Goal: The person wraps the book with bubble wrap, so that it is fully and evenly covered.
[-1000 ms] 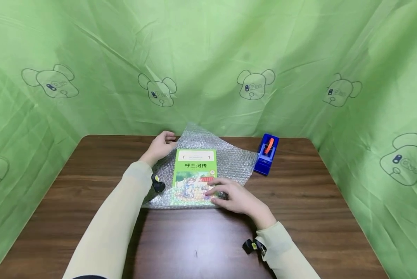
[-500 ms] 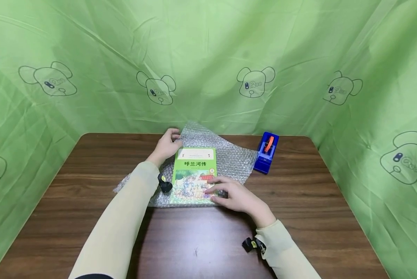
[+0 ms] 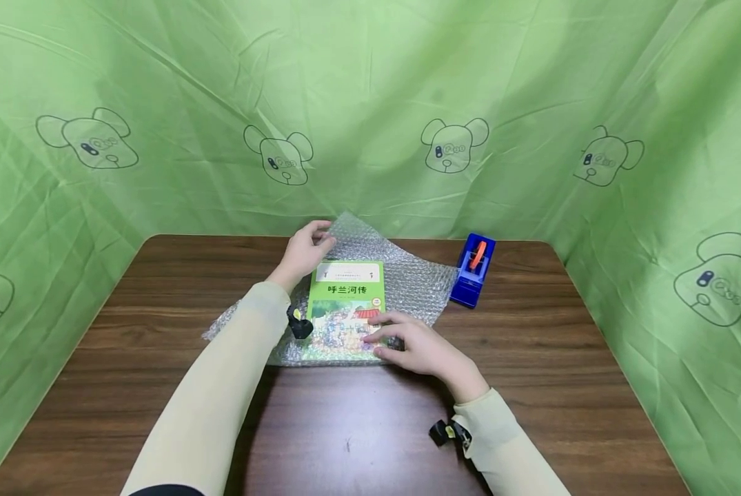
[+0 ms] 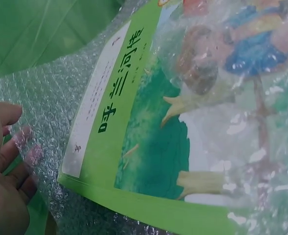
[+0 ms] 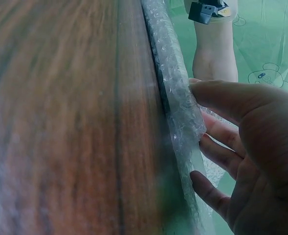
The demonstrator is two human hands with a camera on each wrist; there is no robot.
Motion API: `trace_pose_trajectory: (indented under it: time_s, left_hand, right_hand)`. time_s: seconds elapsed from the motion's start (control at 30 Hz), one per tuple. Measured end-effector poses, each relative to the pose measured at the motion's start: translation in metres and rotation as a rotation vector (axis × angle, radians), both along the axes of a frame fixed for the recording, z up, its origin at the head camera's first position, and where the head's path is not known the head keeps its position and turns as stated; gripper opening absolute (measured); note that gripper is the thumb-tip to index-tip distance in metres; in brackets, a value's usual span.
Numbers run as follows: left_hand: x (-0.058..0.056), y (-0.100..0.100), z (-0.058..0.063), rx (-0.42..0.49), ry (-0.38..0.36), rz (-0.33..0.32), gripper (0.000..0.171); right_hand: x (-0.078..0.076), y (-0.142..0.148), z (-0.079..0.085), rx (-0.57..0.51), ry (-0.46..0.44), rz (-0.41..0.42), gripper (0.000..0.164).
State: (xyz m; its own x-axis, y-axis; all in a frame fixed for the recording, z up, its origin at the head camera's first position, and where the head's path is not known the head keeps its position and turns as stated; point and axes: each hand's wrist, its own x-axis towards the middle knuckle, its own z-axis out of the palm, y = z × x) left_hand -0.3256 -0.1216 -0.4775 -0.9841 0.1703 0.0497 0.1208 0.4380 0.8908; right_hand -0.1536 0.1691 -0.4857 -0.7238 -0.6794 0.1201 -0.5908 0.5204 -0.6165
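A green picture-cover book (image 3: 348,275) lies on a sheet of bubble wrap (image 3: 415,277), and part of the wrap is folded over its lower cover. At the book's upper left, my left hand (image 3: 303,253) pinches the sheet's far edge. In the left wrist view its fingertips show through the raised wrap (image 4: 46,93), with the thumb in front. My right hand (image 3: 424,350) rests its spread fingers on the wrapped lower right of the book. The right wrist view shows those fingers touching the folded bubble wrap (image 5: 175,83) along the near edge.
A blue tape dispenser (image 3: 468,286) with an orange roll stands just right of the sheet, close to its right corner. The brown wooden table (image 3: 531,358) reaches back to a green curtain (image 3: 370,83) with printed animal heads.
My left hand has moved right and away from me along the wrap's far edge, raising it. A left corner of the wrap now shows beside the sleeve. My right hand stays in place.
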Motion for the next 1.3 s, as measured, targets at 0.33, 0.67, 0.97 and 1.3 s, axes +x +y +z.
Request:
trace_pose_trajectory:
  time_s: [0.33,0.67,0.97,1.3]
  left_hand:
    - [0.009,-0.002,0.008,-0.063,0.055,-0.058,0.034]
    - [0.031,-0.004,0.008,-0.159,0.147,-0.146,0.026]
    - [0.048,-0.007,0.007,-0.274,0.216,-0.223,0.024]
    - [0.051,-0.016,-0.005,-0.319,0.264,-0.303,0.021]
  right_hand:
    - [-0.001,0.001,-0.003,0.006,0.005,-0.003,0.026]
    - [0.000,0.000,-0.002,0.005,-0.006,-0.007,0.026]
    - [0.000,0.000,-0.001,0.008,-0.015,-0.012,0.026]
    - [0.001,-0.002,0.000,0.003,-0.016,-0.028,0.025]
